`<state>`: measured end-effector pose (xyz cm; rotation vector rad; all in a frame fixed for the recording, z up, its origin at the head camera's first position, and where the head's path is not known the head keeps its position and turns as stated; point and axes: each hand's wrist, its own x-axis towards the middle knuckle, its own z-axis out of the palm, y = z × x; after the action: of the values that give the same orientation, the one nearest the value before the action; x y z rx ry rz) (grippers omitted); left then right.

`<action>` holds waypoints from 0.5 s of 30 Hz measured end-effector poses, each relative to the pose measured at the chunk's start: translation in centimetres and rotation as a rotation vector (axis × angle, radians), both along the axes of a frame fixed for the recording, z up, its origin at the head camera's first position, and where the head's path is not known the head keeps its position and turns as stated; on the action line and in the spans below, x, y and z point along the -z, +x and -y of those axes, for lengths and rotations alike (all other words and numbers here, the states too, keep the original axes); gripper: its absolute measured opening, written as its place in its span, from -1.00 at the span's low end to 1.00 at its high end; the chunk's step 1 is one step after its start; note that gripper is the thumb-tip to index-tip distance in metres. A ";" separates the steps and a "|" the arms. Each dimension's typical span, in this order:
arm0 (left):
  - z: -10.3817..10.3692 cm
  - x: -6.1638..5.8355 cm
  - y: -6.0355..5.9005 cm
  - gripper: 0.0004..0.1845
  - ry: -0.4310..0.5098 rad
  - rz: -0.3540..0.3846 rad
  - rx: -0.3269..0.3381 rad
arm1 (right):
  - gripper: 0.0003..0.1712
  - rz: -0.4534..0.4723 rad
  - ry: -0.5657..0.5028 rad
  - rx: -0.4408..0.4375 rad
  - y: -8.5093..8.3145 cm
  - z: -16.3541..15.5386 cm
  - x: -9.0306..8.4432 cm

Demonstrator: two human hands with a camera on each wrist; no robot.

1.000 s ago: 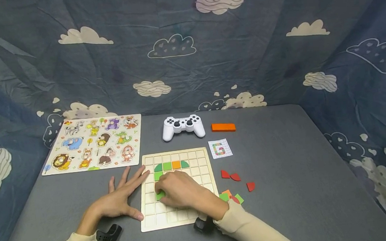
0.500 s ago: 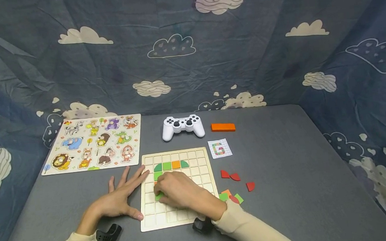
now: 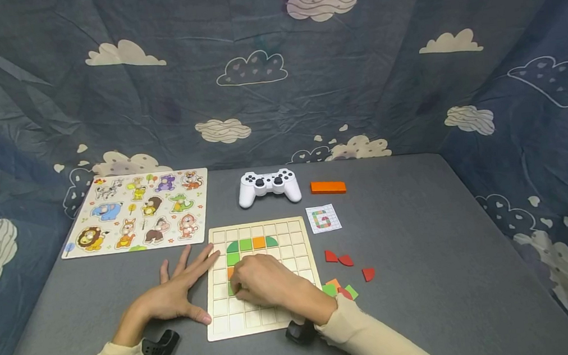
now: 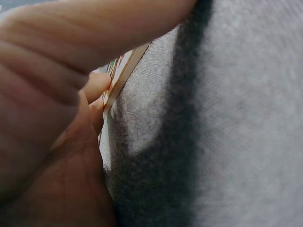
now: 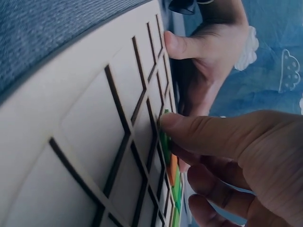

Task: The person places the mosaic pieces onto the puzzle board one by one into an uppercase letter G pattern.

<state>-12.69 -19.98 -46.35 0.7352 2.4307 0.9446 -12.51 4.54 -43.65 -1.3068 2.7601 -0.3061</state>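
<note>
A wooden grid board (image 3: 220, 323) lies on the grey table. My left hand (image 3: 176, 293) is spread flat at its left side, with fingertips and thumb against the edge; the left wrist view shows the fingers beside the board's rim (image 4: 125, 75). Over the left columns, my right hand (image 3: 267, 280) pinches a green square tile (image 5: 164, 144) between thumb and forefinger, partly covering it. An orange tile (image 3: 230, 273) and a green tile (image 3: 233, 258) sit above it in the same column. Across the top run a green quarter-round (image 3: 232, 247), green square (image 3: 246, 245), orange square (image 3: 259, 243) and green quarter-round (image 3: 271, 241).
Right of the board lie several red pieces (image 3: 368, 274) and a small heap with green tiles (image 3: 329, 290). A pattern card (image 3: 324, 219), an orange block (image 3: 328, 187) and a white game controller (image 3: 269, 187) are behind. An animal puzzle (image 3: 135, 210) lies back left.
My right hand's fingers shift slightly at the green tile, so more of the orange tile above it shows. My left hand stays in place.
</note>
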 end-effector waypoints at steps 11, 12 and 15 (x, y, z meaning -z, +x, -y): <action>-0.1 -0.1 -0.1 0.37 0.003 -0.008 -0.003 | -0.86 0.021 -0.092 0.049 0.7 -3.2 -1.6; -0.1 -0.1 -0.1 0.37 0.005 -0.007 -0.003 | -0.85 0.023 -0.104 0.057 0.8 -3.6 -1.8; -0.1 -0.1 0.0 0.37 0.011 -0.003 -0.003 | -0.85 0.017 -0.130 0.078 1.0 -5.1 -2.1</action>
<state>-12.66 -19.90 -46.23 0.7376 2.4311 0.9597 -11.51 9.62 -41.53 -1.2181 2.8241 -0.5076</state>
